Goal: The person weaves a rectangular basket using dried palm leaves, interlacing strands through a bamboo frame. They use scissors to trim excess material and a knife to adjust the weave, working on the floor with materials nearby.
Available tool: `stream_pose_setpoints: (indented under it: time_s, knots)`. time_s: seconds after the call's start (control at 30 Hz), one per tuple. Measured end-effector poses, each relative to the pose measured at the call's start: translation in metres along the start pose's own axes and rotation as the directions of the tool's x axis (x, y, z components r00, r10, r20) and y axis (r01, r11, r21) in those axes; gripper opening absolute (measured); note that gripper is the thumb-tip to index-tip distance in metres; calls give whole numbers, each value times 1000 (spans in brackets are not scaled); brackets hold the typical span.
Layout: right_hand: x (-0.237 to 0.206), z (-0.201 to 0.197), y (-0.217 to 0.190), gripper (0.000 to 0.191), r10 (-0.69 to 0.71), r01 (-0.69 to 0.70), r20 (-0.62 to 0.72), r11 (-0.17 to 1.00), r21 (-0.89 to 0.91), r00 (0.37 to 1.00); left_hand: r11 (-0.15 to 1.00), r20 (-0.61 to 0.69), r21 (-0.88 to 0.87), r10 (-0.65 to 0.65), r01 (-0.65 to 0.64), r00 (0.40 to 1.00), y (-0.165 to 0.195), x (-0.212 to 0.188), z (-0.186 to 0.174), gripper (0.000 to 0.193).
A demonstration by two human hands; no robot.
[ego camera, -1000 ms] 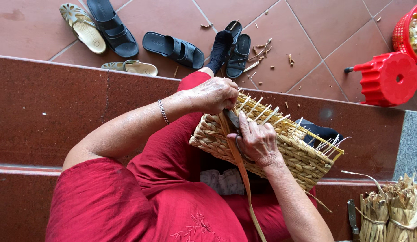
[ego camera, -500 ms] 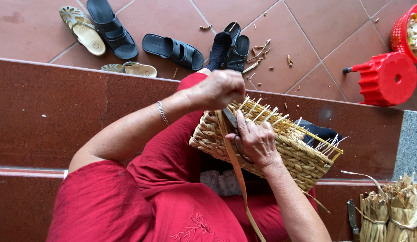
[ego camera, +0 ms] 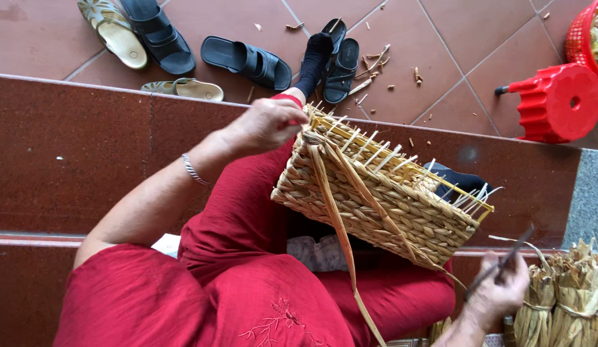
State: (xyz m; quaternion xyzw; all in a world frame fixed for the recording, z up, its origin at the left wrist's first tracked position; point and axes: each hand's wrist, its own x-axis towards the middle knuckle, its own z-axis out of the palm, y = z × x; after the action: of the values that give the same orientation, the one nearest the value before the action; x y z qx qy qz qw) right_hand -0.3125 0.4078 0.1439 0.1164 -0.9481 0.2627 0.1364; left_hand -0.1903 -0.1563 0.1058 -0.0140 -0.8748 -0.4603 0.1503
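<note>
Sitting on the step in my red dress (ego camera: 202,302) with the basket (ego camera: 376,193) tipped across my lap, open rim facing away and to the right. Nearest me, my right hand (ego camera: 501,289) is low at the right, well off the basket, fingers curled around a thin dark tool (ego camera: 501,263) that sticks up out of my fist. Can't tell exactly what the tool is, it's a bit blurry. Just right of that hand are bundles (ego camera: 566,299) of dried straw standing tied up.

A long flat strand (ego camera: 341,244) runs from the basket's top corner down over its woven side and trails past my knee. Bare stakes poke out all along the rim.

My left hand (ego camera: 267,125) is up at the near corner of the rim, fingers bent and pressed together, pinching the strand end right where it meets the corner. Silver bracelet (ego camera: 193,170) on that wrist.

Past the basket, my foot in a black sock (ego camera: 308,61) rests on the tile floor (ego camera: 440,38) beside a black sandal (ego camera: 341,61). More sandals (ego camera: 247,61) lie further left, some black, some pale. Straw scraps are scattered about. Off to the right there's a red stool (ego camera: 556,103) on its side and a red crate (ego camera: 585,35) at the corner.
</note>
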Motion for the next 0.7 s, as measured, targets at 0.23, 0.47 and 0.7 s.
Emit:
stream_pose_setpoints:
  time_s: [0.23,0.47,0.7]
  knots:
    - [-90,-27,132,57,468,-487,-141,853,-186,873,1000,36,25,-3,2,999,10,25,44,13]
    - [-183,18,141,74,693,-700,-109,690,-182,712,985,259,-9,-167,175,951,8,32,38,17]
    - [-100,-31,87,43,531,-564,-209,703,-433,821,970,370,-155,-121,190,921,8,35,25,34]
